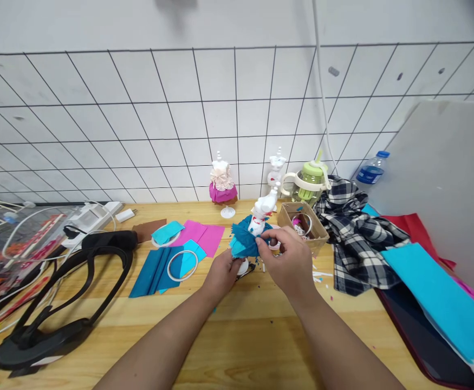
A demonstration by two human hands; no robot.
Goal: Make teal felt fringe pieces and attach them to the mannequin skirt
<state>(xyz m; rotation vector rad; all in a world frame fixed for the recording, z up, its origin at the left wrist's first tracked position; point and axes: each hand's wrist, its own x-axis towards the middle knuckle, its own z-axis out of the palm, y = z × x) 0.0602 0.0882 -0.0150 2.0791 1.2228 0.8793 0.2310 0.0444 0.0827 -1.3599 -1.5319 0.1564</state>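
A small white dress-form mannequin (264, 207) leans to the right between my hands. Gathered blue crepe paper (244, 239) forms a skirt around its lower part. My left hand (221, 275) is closed low on the mannequin, under the skirt; its fingers are partly hidden. With thumb and forefinger, my right hand (289, 257) pinches the skirt's right edge at the waist. Behind stand a second mannequin (222, 181) in a cream top and magenta skirt, and a third, white one (275, 170) with a light blue trim.
Left lie folded blue paper (149, 279), pink paper (210, 238), a white ring (169, 273) and a black headset strap (127, 265). Right stand a cardboard box (320, 233), a green-lidded cup (307, 181), a checked cloth (358, 233) and a water bottle (371, 170). Paper scraps dot the wooden table (257, 336).
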